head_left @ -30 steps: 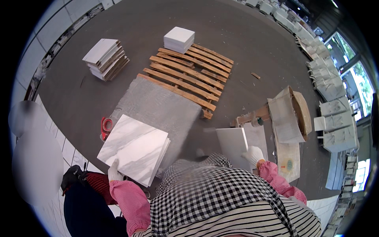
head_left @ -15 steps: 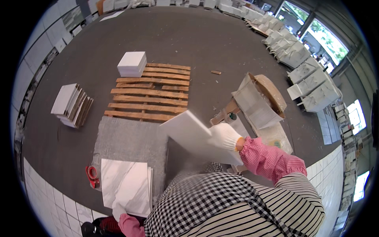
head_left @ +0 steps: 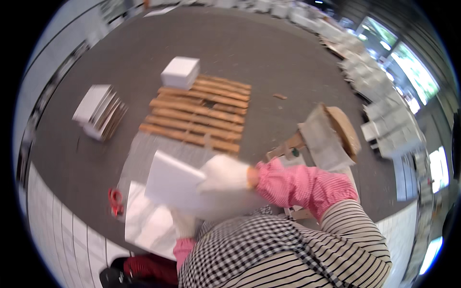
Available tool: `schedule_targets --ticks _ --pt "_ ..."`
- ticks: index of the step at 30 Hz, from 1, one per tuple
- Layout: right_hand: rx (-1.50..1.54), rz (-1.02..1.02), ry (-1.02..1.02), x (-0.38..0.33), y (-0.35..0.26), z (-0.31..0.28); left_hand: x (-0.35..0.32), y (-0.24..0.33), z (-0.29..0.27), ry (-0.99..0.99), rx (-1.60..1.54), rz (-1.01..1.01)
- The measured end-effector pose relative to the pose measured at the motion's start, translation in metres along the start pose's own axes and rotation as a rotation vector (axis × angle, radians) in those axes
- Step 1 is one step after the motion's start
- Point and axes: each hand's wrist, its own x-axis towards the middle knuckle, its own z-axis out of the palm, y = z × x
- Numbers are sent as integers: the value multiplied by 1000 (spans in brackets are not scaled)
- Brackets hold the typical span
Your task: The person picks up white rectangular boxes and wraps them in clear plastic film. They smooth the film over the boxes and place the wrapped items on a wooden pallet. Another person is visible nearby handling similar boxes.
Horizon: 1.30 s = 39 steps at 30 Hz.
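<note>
My right hand (head_left: 225, 174), in a white knit glove, grips the upper edge of a white tile (head_left: 170, 185) held tilted in front of my apron. Below that tile's lower edge is my left hand (head_left: 184, 224), also gloved; its fingers are blurred and partly hidden, so whether it touches the tile I cannot tell. Under them lies a stack of white, grey-veined tiles (head_left: 144, 235) on a grey sheet (head_left: 137, 156). Left of the stack sits a red tape dispenser (head_left: 115, 201).
A wooden pallet (head_left: 197, 113) lies ahead, with a white block-like stack (head_left: 180, 73) on its far left corner. Leaning pieces (head_left: 100, 113) stand farther left. On the right is an opened cardboard carton (head_left: 331, 134). Wrapped stacks (head_left: 396, 127) line the far right.
My right hand has carried the white tile leftward, over the veined stack. My left hand has moved from the stack's near edge up and right toward that tile. The view has turned slightly.
</note>
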Motion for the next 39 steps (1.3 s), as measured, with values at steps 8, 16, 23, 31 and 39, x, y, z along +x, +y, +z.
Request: schedule_targets --ticks 8,16,23,31,39 --pt "-58 93 -22 162 59 102 -67 -35 -58 724 -487 -640" --pt "-139 161 -182 260 57 219 -86 -59 -119 875 107 -882" --pt "-303 61 -223 336 43 269 -64 -65 -158 649 376 -1284" --pt "-345 -53 -267 353 43 289 -56 -79 -175 540 575 -1363" --pt "-248 65 -189 347 77 308 -48 -98 -178 278 776 -1224"
